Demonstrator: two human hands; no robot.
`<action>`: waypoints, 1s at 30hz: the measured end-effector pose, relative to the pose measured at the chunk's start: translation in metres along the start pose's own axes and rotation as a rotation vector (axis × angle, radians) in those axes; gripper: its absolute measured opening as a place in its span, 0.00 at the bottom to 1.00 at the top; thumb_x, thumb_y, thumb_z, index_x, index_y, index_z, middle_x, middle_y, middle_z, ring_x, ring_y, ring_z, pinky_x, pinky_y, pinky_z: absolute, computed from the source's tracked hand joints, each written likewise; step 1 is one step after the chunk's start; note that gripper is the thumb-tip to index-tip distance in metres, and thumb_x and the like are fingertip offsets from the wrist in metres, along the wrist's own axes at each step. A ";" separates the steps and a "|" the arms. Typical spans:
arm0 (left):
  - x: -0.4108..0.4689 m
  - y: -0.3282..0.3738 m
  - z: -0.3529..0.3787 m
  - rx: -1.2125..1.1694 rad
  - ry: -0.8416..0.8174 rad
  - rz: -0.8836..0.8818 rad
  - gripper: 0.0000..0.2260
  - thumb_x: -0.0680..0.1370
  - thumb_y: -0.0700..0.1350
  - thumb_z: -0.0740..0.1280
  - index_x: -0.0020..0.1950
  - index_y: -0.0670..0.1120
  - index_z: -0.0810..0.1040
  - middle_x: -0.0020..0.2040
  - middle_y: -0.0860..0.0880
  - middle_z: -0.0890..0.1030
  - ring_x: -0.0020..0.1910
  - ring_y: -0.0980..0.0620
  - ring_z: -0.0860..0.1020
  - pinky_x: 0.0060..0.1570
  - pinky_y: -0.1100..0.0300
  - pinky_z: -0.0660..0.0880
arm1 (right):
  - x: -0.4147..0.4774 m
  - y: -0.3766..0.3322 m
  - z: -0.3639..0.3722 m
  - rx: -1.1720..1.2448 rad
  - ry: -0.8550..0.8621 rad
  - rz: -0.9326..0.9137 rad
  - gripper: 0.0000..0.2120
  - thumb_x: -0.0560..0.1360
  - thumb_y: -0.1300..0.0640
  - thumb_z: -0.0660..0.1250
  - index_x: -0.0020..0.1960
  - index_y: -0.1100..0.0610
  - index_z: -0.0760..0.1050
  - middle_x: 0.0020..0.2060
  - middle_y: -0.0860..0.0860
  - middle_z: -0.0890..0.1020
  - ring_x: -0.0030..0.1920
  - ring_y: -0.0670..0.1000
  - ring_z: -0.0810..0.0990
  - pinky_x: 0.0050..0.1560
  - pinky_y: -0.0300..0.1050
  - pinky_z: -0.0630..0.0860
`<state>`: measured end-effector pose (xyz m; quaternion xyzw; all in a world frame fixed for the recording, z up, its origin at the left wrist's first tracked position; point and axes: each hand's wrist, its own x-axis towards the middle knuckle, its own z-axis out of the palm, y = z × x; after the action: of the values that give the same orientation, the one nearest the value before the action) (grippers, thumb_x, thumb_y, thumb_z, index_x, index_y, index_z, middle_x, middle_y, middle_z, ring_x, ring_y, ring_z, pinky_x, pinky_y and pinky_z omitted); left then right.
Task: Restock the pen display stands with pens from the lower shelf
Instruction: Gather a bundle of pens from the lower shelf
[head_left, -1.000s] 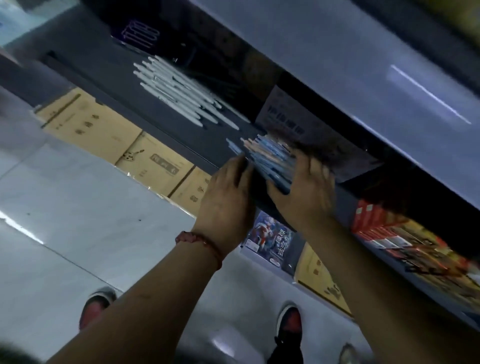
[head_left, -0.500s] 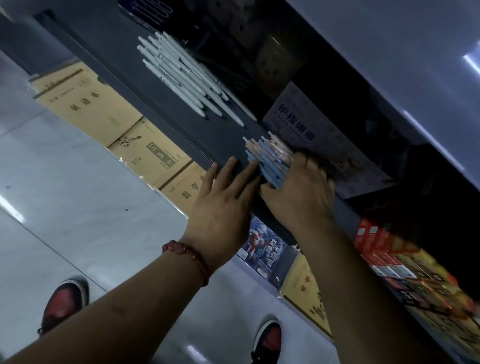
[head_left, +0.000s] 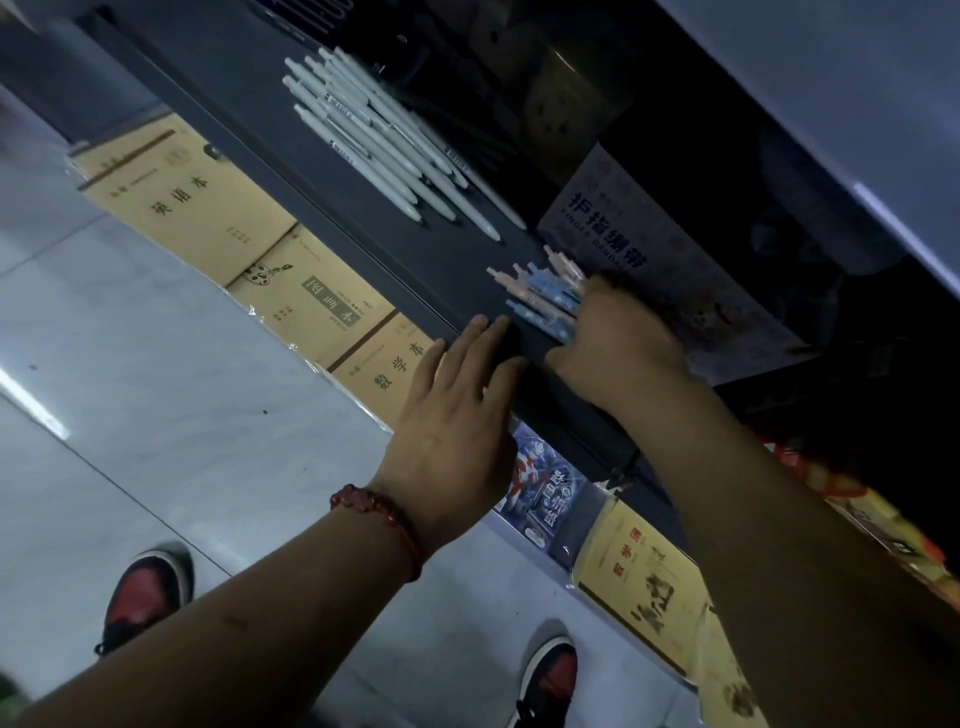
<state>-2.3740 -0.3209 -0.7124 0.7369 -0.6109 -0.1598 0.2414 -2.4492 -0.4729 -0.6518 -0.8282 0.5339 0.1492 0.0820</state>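
Right hand (head_left: 618, 343) had fingers curled round the blue-and-pink pens (head_left: 545, 299) on shelf (head_left: 415, 260). Left hand (head_left: 457, 415) lay flat on the shelf lip, fingers straight. White pens (head_left: 384, 140) sat apart.

Right hand (head_left: 618, 345) seemingly around blue-and-pink pens (head_left: 543, 299); left hand (head_left: 457, 415) flat at shelf edge (head_left: 337, 234)

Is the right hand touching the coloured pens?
Touching: the head view shows the right hand curled over the coloured pens, covering their near ends.
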 end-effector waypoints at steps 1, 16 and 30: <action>0.001 0.002 0.000 -0.015 0.009 -0.006 0.30 0.72 0.40 0.72 0.75 0.44 0.73 0.80 0.40 0.66 0.81 0.38 0.60 0.77 0.38 0.63 | 0.001 -0.001 0.000 0.022 -0.002 0.016 0.25 0.70 0.52 0.76 0.62 0.57 0.70 0.60 0.57 0.79 0.59 0.62 0.81 0.52 0.53 0.80; 0.030 0.037 -0.008 -1.344 0.019 -0.638 0.21 0.81 0.48 0.69 0.73 0.45 0.72 0.60 0.51 0.83 0.59 0.53 0.82 0.60 0.59 0.80 | -0.013 0.009 -0.015 0.513 -0.056 0.107 0.15 0.71 0.57 0.73 0.55 0.53 0.73 0.41 0.46 0.77 0.38 0.46 0.77 0.35 0.40 0.70; 0.039 0.040 -0.016 -1.964 -0.015 -0.644 0.20 0.78 0.54 0.71 0.65 0.44 0.79 0.56 0.41 0.84 0.56 0.43 0.82 0.61 0.46 0.78 | -0.058 -0.026 -0.016 0.360 -0.099 -0.224 0.27 0.80 0.58 0.66 0.74 0.53 0.58 0.60 0.55 0.80 0.57 0.57 0.81 0.53 0.50 0.79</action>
<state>-2.3904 -0.3619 -0.6745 0.3427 0.0136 -0.6497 0.6784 -2.4452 -0.4170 -0.6182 -0.8460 0.4519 0.0819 0.2707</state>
